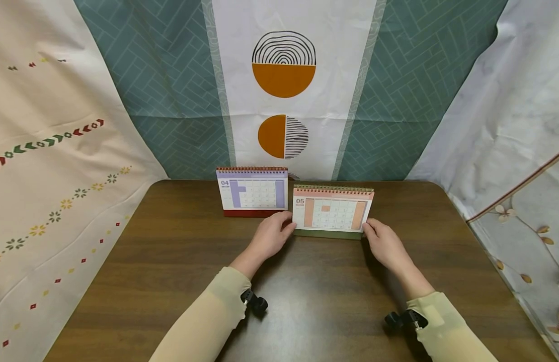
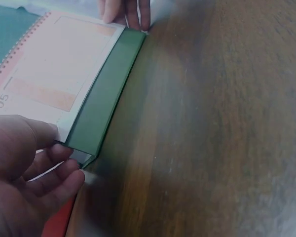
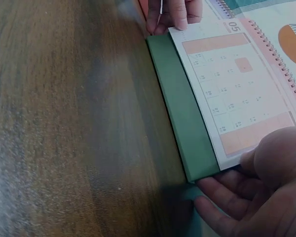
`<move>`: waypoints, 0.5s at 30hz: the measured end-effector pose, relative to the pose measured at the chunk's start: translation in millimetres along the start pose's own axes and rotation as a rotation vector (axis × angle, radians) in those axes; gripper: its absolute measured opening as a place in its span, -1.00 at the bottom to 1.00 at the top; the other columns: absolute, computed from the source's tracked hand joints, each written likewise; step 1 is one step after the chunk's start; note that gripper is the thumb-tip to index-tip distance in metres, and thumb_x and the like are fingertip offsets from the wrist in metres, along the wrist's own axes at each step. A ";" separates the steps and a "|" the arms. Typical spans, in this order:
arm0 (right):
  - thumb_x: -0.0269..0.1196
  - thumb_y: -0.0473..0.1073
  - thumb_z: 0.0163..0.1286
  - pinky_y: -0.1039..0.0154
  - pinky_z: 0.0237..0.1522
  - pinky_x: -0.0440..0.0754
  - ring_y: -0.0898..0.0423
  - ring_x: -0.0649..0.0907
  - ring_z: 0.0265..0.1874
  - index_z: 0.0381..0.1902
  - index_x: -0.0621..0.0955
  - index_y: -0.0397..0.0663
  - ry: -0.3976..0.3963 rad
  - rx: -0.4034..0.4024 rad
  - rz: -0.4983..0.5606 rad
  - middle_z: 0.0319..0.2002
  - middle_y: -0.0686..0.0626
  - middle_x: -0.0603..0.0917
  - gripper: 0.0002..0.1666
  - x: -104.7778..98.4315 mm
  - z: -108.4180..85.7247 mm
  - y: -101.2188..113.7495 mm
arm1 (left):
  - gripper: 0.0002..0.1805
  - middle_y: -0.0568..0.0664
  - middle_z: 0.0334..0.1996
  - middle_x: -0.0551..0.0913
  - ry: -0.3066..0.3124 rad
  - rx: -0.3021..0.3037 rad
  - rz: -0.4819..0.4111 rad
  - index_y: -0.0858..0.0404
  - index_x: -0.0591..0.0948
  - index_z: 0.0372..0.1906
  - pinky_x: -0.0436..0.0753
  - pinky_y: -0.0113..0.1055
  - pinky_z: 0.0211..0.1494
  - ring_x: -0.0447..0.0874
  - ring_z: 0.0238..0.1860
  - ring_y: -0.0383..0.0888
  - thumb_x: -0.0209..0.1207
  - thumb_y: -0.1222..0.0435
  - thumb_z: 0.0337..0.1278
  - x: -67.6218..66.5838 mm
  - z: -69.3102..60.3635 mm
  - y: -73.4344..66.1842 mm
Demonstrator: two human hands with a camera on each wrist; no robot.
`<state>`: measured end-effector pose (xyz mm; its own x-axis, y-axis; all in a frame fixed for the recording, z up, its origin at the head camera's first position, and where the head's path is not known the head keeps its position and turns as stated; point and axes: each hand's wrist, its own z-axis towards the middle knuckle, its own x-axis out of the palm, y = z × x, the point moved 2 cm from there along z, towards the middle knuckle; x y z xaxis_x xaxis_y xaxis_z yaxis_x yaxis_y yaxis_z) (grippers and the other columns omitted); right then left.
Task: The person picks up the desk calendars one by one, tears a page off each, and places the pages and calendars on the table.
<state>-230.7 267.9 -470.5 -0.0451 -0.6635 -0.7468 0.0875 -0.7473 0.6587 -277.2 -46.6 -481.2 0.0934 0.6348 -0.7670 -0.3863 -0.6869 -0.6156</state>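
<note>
A pink desk calendar [image 1: 335, 215] marked 05, with a green base and a spiral binding on top, stands on the table. My left hand [image 1: 269, 235] grips its left edge near the bottom corner, thumb on the front page and fingers behind. At the opposite lower corner my right hand [image 1: 387, 246] holds it likewise; in the right wrist view the thumb lies at the page edge and the fingers reach under the green base [image 3: 180, 108]. Just left of it and slightly farther back stands a purple calendar [image 1: 256, 193] marked 04 with a red base, untouched.
The dark wooden table [image 1: 184, 281] carries both calendars near its back edge. Behind it hangs a teal and white curtain [image 1: 170, 75] with orange and striped circles. Patterned cloths hang along the left [image 1: 57, 176] and right sides. Each wrist bears a small black camera.
</note>
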 end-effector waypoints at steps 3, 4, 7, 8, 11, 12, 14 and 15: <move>0.05 -0.15 0.83 -0.03 -0.15 0.45 -0.11 0.56 -0.25 -0.08 0.62 -0.20 -0.019 0.006 0.011 -0.27 -0.13 0.65 -0.70 0.4 -0.8 -0.4 | -0.88 0.03 -0.12 0.74 -0.010 0.024 0.013 0.22 0.70 -0.03 0.67 -0.03 0.05 0.67 -0.12 0.00 0.28 0.24 0.64 0.1 0.6 -0.4; 0.05 -0.14 0.83 -0.03 -0.14 0.45 -0.12 0.56 -0.25 -0.07 0.62 -0.20 -0.024 0.009 0.016 -0.28 -0.13 0.64 -0.70 0.5 -1.0 -0.5 | -0.89 0.00 -0.18 0.71 -0.013 0.031 0.012 0.20 0.67 -0.08 0.64 -0.05 -0.02 0.61 -0.19 -0.03 0.28 0.24 0.64 -0.2 0.6 -0.9; 0.04 -0.13 0.84 -0.04 -0.12 0.45 -0.13 0.56 -0.21 0.00 0.61 -0.21 -0.034 0.020 0.037 -0.28 -0.12 0.61 -0.71 0.1 -1.9 -0.5 | -0.89 -0.05 -0.25 0.65 -0.016 0.031 -0.006 0.15 0.64 -0.13 0.59 -0.11 -0.10 0.53 -0.24 -0.07 0.27 0.24 0.65 -1.3 0.4 -2.0; 0.03 -0.12 0.84 -0.04 -0.11 0.45 -0.13 0.56 -0.20 0.03 0.61 -0.21 -0.034 0.022 0.044 -0.29 -0.11 0.59 -0.70 -0.3 -2.3 -0.3 | -0.90 -0.06 -0.24 0.66 -0.015 0.026 -0.016 0.15 0.64 -0.12 0.59 -0.12 -0.10 0.53 -0.24 -0.07 0.27 0.24 0.65 -1.7 0.1 -2.2; 0.03 -0.11 0.84 -0.04 -0.08 0.45 -0.14 0.56 -0.16 0.11 0.62 -0.24 -0.037 0.027 0.068 -0.29 -0.11 0.57 -0.67 -1.5 -3.9 1.0 | -0.92 -0.04 -0.18 0.70 -0.012 0.000 -0.048 0.15 0.67 -0.02 0.62 -0.08 -0.04 0.58 -0.20 -0.06 0.26 0.23 0.67 -3.3 -1.0 -4.0; 0.02 -0.10 0.85 -0.04 -0.07 0.46 -0.14 0.57 -0.14 0.14 0.62 -0.24 -0.036 0.032 0.080 -0.28 -0.12 0.57 -0.66 -1.9 -4.6 1.5 | -0.90 -0.03 -0.14 0.73 -0.012 -0.008 -0.057 0.16 0.68 0.02 0.64 -0.07 -0.01 0.60 -0.18 -0.05 0.25 0.22 0.67 -3.6 -1.4 -4.3; 0.01 -0.08 0.85 -0.04 -0.05 0.47 -0.15 0.57 -0.10 0.18 0.61 -0.25 -0.032 0.046 0.110 -0.24 -0.15 0.59 -0.63 -2.3 -6.2 2.6 | -0.85 0.00 -0.07 0.75 -0.011 -0.021 -0.079 0.17 0.68 0.11 0.66 -0.03 0.05 0.64 -0.12 -0.03 0.24 0.21 0.68 -4.2 -2.3 -5.3; 0.00 -0.07 0.86 -0.04 -0.04 0.50 -0.15 0.58 -0.08 0.20 0.61 -0.26 -0.028 0.055 0.128 -0.18 -0.17 0.62 -0.62 -2.4 -7.1 3.0 | -0.81 0.00 -0.03 0.76 -0.011 -0.026 -0.090 0.17 0.68 0.16 0.67 -0.01 0.09 0.65 -0.09 -0.04 0.23 0.21 0.69 -4.5 -2.6 -5.9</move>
<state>-223.3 267.4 -467.4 -0.0651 -0.7534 -0.6543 0.0397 -0.6571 0.7527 -273.0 -46.3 -474.7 0.1171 0.6983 -0.7062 -0.3524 -0.6356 -0.6869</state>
